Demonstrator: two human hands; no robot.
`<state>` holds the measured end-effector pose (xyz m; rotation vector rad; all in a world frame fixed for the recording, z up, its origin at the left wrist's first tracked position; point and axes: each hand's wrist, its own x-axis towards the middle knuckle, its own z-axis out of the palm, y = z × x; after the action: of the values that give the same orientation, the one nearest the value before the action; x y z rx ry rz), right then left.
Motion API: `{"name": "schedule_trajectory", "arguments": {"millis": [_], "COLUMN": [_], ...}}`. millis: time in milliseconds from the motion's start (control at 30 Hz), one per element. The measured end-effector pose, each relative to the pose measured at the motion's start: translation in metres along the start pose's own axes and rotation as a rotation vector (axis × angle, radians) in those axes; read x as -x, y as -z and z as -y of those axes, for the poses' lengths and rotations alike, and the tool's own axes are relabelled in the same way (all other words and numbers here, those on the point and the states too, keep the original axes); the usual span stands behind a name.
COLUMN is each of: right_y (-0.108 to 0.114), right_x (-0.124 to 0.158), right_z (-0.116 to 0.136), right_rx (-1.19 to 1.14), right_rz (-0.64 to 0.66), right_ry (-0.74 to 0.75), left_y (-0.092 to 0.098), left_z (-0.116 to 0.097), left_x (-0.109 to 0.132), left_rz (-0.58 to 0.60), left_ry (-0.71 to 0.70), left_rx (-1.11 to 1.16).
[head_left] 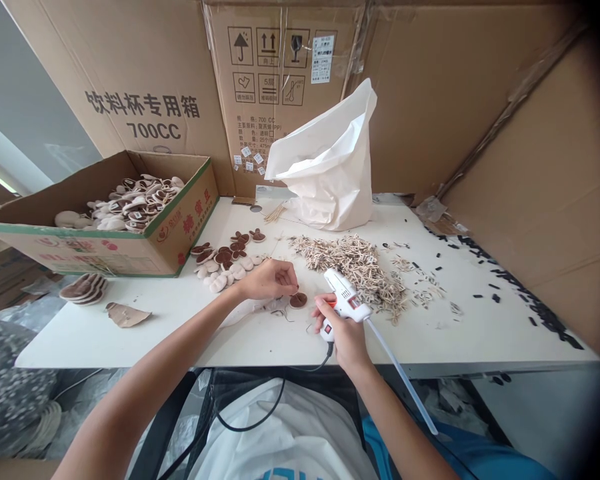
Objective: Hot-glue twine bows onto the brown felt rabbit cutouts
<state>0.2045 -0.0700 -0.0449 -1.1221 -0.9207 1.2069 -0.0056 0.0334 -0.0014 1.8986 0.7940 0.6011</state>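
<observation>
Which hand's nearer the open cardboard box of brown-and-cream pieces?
Left. The left hand is out from the box's front right corner, and the open cardboard box is up and left of it. The right hand, gripping a hot glue gun, is farther right.
</observation>
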Motion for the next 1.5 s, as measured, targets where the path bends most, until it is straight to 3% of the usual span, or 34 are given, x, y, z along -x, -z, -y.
{"name": "schedule_trajectory", "arguments": {"millis": [233,500,1000,1500], "right_y": [0.0000,-0.0013,0.0000,0.0008], "right_x": [-0.0001,0.0007,0.0000,-0.0005], "right_z": [0.0000,0.0013,0.0005,-0.0030], "right_rx": [0.008,0.010,0.015,0.008], "right_rz": [-0.006,-0.010,0.000,-0.005], "right_ry": [0.002,0.008,0.002,0.010], "left_y": [0.0016,0.0030,0.0083,0.0090], "left_z": [0.0009,0.0011,0.0026,0.0043], "left_x": [-0.0014,-0.0011,0.0001,0.0000], "left_rz": [-0.034,-0.037,0.054,0.036], "left_ry": [0.044,-0.009,-0.067,-0.067], "left_rx": [-0.001,-0.027,-0.018,-0.009]}}
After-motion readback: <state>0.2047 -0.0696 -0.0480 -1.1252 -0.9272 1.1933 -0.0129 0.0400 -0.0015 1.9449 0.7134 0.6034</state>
